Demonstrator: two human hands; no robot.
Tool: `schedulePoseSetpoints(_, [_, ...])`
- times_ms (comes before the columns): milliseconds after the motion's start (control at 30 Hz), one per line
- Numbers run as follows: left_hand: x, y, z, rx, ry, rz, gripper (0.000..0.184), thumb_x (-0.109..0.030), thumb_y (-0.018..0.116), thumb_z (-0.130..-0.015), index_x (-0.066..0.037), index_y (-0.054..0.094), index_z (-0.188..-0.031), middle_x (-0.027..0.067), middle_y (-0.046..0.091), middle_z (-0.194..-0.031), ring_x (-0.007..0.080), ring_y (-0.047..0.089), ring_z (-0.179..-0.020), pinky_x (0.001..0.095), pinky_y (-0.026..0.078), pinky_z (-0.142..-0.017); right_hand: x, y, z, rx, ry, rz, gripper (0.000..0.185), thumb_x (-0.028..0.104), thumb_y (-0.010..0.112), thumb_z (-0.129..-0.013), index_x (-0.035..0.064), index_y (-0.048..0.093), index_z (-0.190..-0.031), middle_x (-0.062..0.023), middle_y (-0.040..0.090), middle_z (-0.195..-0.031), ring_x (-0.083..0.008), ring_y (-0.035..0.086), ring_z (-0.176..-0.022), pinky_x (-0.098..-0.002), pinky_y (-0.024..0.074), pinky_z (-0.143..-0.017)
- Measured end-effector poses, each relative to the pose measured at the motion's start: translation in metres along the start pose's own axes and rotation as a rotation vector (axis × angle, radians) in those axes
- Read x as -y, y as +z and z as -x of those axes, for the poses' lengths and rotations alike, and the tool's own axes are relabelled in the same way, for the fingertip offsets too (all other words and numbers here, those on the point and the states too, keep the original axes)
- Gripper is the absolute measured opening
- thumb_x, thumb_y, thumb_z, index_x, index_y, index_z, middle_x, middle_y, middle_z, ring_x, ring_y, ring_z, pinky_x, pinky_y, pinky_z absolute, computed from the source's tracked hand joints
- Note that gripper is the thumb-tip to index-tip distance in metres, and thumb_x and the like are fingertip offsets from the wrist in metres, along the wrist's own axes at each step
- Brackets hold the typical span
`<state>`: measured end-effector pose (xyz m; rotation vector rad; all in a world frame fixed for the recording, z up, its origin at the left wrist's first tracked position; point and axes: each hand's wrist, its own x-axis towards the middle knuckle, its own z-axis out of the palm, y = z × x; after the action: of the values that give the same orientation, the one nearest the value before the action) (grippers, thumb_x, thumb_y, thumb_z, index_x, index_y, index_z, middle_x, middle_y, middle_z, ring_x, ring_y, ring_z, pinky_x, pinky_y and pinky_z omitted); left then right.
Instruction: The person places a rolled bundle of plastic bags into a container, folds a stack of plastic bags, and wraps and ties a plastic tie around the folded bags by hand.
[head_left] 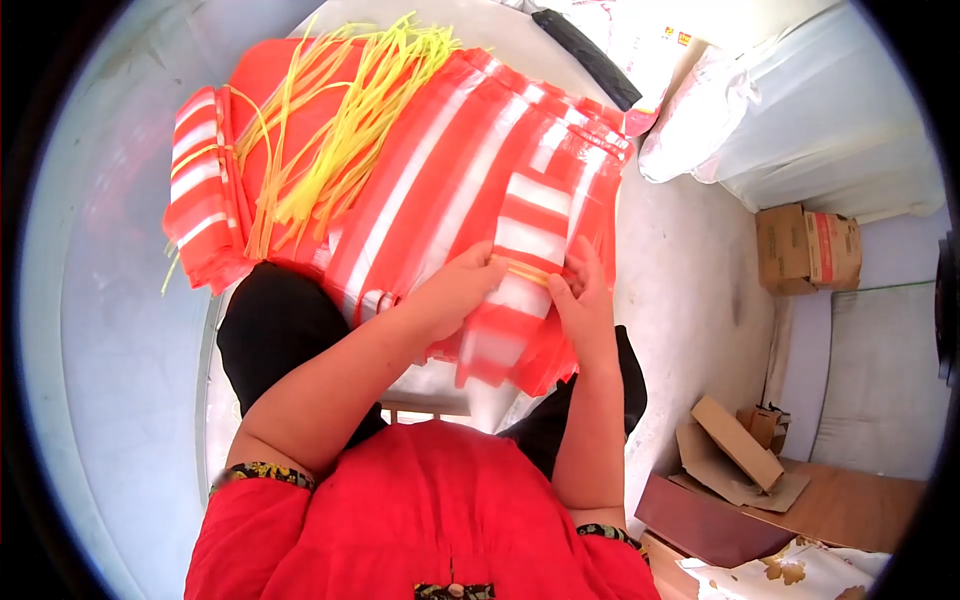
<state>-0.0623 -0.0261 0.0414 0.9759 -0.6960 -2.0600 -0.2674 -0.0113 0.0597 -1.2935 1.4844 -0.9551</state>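
A folded bundle of red-and-white striped plastic bags (pixel 538 215) is between my two hands, with a yellow strip (pixel 522 270) running across its middle. My left hand (pixel 472 285) grips the bundle's left edge at the strip. On the other side, my right hand (pixel 584 300) has thumb and fingers closed on the right edge by the strip's end. The lower end of the bundle is blurred. Underneath and to the left spreads a wide stack of striped plastic bags (pixel 425 185), reaching down over my lap.
Loose yellow strips (pixel 345 150) lie over red plastic at the upper left. Beside them rests a tied striped bundle (pixel 200 190). A black roll (pixel 585 58) and a white plastic bag (pixel 697 120) lie beyond. Cardboard boxes (pixel 808 248) and flattened cardboard (pixel 740 455) stand to the right.
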Motion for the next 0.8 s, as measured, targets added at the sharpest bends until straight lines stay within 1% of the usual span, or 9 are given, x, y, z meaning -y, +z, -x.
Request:
schedulePoseSetpoints(133, [-0.001, 0.008, 0.003, 0.048, -0.028, 0.035, 0.026, -0.022, 0.057, -0.109, -0.004, 0.058, -0.128, -0.0017, 0.058, -0.103, 0.0059, 0.054, -0.09, 0.0254, 0.051, -0.078, -0.012, 0.013, 0.001, -0.071, -0.121, -0.326, 0.077, 0.0, 0.067, -0.094, 0.0011, 0.031, -0.162, -0.0107, 0.055, -0.143, -0.0139, 0.061, -0.111, -0.0284, 0.0525, -0.089])
schedulePoseSetpoints(233, [-0.005, 0.022, 0.012, 0.041, 0.038, -0.07, 0.032, -0.019, 0.057, -0.108, -0.001, 0.056, -0.135, 0.0007, 0.062, -0.109, 0.0063, 0.057, -0.096, 0.0265, 0.051, -0.08, 0.002, 0.006, 0.004, -0.14, -0.115, -0.358, 0.076, -0.002, 0.067, -0.093, 0.0016, 0.033, -0.161, -0.0112, 0.049, -0.148, -0.0145, 0.058, -0.116, -0.028, 0.0514, -0.093])
schedulePoseSetpoints(333, [0.001, 0.018, 0.012, 0.119, -0.016, -0.26, 0.038, -0.017, 0.059, -0.107, 0.002, 0.054, -0.14, 0.0037, 0.066, -0.112, 0.008, 0.06, -0.099, 0.0278, 0.053, -0.082, -0.012, 0.003, 0.0, -0.225, -0.122, -0.33, 0.071, 0.0, 0.068, -0.093, 0.0014, 0.038, -0.158, -0.0133, 0.049, -0.148, -0.018, 0.055, -0.122, -0.0316, 0.0491, -0.1])
schedulePoseSetpoints(433, [0.041, -0.004, -0.018, 0.062, 0.033, -0.422, 0.036, -0.017, 0.06, -0.107, 0.001, 0.055, -0.137, 0.0038, 0.066, -0.11, 0.009, 0.061, -0.095, 0.0285, 0.053, -0.081, -0.016, -0.002, -0.001, -0.366, -0.196, 0.271, 0.061, 0.002, 0.066, -0.094, 0.0017, 0.046, -0.151, -0.0173, 0.051, -0.148, -0.0266, 0.052, -0.131, -0.0399, 0.0467, -0.106])
schedulePoseSetpoints(533, [0.038, -0.002, -0.018, 0.059, 0.053, -0.493, 0.032, -0.016, 0.06, -0.106, 0.001, 0.058, -0.132, 0.0045, 0.067, -0.109, 0.0095, 0.062, -0.094, 0.0293, 0.053, -0.082, -0.009, -0.022, -0.016, -0.39, -0.549, 0.681, 0.055, 0.001, 0.064, -0.095, 0.0015, 0.051, -0.148, -0.0225, 0.055, -0.145, -0.0326, 0.048, -0.141, -0.0416, 0.0465, -0.11])
schedulePoseSetpoints(567, [0.04, -0.003, -0.019, 0.043, 0.06, -0.559, 0.029, -0.016, 0.059, -0.106, 0.001, 0.059, -0.129, 0.0043, 0.066, -0.106, 0.0095, 0.061, -0.093, 0.0298, 0.052, -0.08, 0.0, -0.026, -0.024, -0.317, -0.571, 0.689, 0.044, 0.0, 0.064, -0.094, 0.0033, 0.061, -0.138, -0.0188, 0.062, -0.137, -0.0369, 0.051, -0.137, -0.0448, 0.0438, -0.112])
schedulePoseSetpoints(667, [0.037, -0.001, -0.016, 0.053, 0.078, -0.739, 0.019, -0.015, 0.058, -0.105, 0.0, 0.06, -0.118, 0.0037, 0.063, -0.097, 0.0098, 0.058, -0.088, 0.0313, 0.05, -0.077, 0.039, -0.025, -0.051, 0.097, -0.606, 0.83, 0.036, 0.001, 0.065, -0.094, 0.0065, 0.068, -0.129, -0.0134, 0.071, -0.124, -0.0364, 0.057, -0.132, -0.0454, 0.0432, -0.112])
schedulePoseSetpoints(700, [0.024, 0.005, -0.007, 0.091, 0.076, -0.784, 0.017, -0.015, 0.058, -0.105, -0.001, 0.06, -0.114, 0.0036, 0.061, -0.094, 0.0101, 0.057, -0.086, 0.0319, 0.049, -0.076, 0.04, -0.019, -0.061, 0.103, -0.766, 0.809, 0.022, 0.005, 0.069, -0.092, 0.0073, 0.075, -0.113, -0.0087, 0.075, -0.107, -0.0333, 0.061, -0.124, -0.044, 0.0444, -0.11])
schedulePoseSetpoints(800, [0.014, 0.009, 0.004, 0.164, 0.101, -0.798, 0.015, -0.016, 0.056, -0.106, 0.0, 0.058, -0.106, 0.0041, 0.055, -0.088, 0.0133, 0.053, -0.083, 0.0341, 0.047, -0.075, 0.053, -0.017, -0.08, 0.312, -0.846, 0.823, 0.006, 0.011, 0.075, -0.089, 0.0052, 0.075, -0.091, -0.0064, 0.073, -0.091, -0.0292, 0.064, -0.109, -0.042, 0.0474, -0.101])
